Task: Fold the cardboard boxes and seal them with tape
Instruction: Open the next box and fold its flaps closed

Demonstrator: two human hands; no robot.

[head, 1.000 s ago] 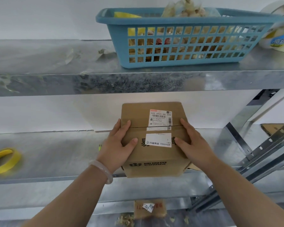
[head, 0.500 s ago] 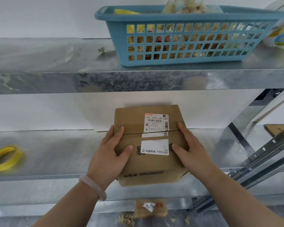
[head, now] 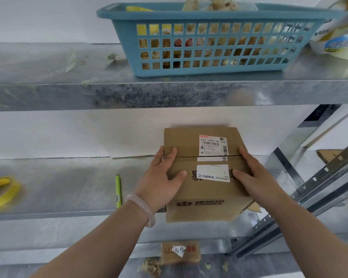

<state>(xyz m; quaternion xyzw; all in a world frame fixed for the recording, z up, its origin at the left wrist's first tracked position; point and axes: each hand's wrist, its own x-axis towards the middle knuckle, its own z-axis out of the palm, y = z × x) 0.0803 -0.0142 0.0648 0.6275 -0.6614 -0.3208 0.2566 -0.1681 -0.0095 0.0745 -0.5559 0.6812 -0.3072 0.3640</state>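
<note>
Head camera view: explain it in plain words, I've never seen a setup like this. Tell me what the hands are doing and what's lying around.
There is no machine here. A person wears one camera on the head, and it looks down at their own two hands. The left hand, with a pale bracelet, and the right hand press flat on the closed top flaps of a cardboard box, one at each side. The box sits on a metal shelf, overhanging its front edge. Left of it lie a green pen and a yellow tape roll. A blue basket stands on the shelf above.
</note>
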